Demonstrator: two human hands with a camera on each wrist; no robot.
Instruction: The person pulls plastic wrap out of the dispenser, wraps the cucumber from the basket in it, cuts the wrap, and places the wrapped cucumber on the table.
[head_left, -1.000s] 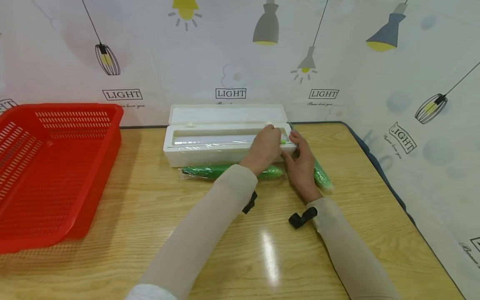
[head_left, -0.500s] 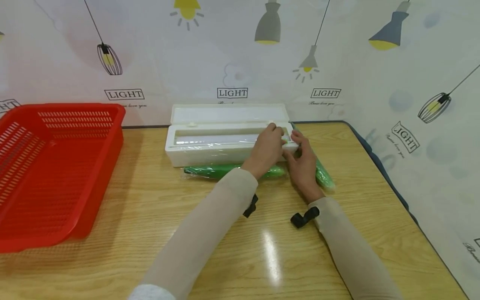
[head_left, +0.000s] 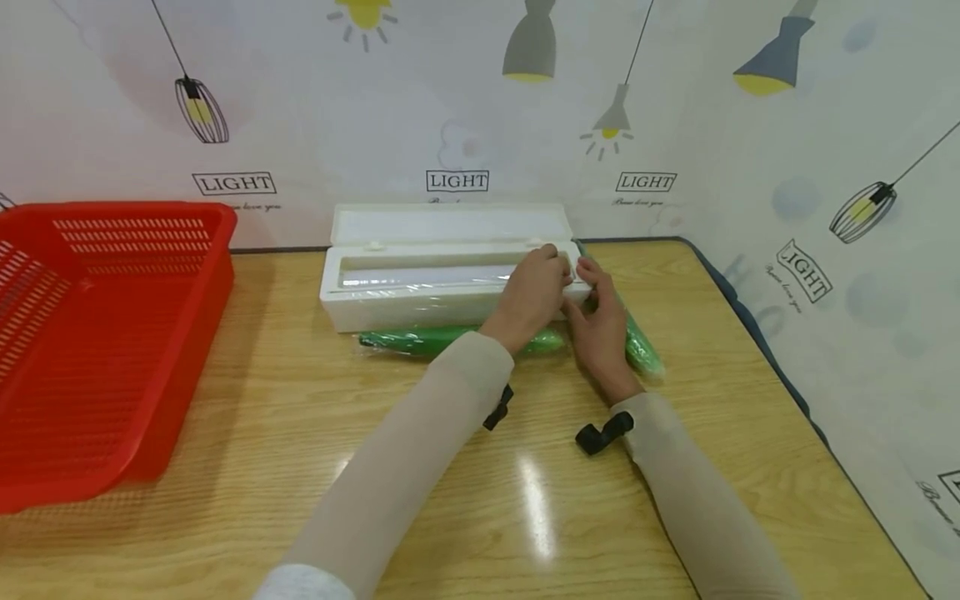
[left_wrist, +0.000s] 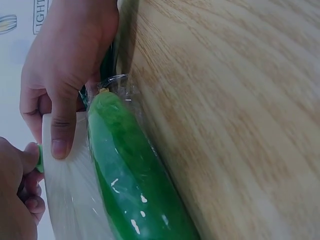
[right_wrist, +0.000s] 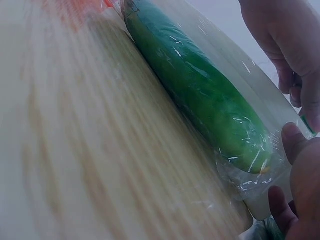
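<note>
A white cling film dispenser box [head_left: 375,314] stands at the table's back with its lid [head_left: 450,222] raised; a film roll [head_left: 420,276] shows inside. My left hand [head_left: 528,293] pinches a small green slider [left_wrist: 40,158] at the box's top edge near the right end. That slider is hidden behind the fingers in the head view. My right hand [head_left: 602,337] grips the box's right corner, its thumb pressed on the front wall. In front of the box lies a film-wrapped cucumber [head_left: 405,341], partly behind the left wrist. Another wrapped cucumber [head_left: 642,348] lies right of the right hand.
A red slotted basket [head_left: 150,417] occupies the left side of the wooden table [head_left: 420,533]. Behind the box rises a lamp-patterned wall covering [head_left: 375,125], which continues along the right edge. Black wrist straps [head_left: 604,433] sit at both cuffs.
Both hands keep nearly the same place at the box's right end. The green slider, visible beside the left fingers before, is now covered in the head view. The view has shifted slightly.
</note>
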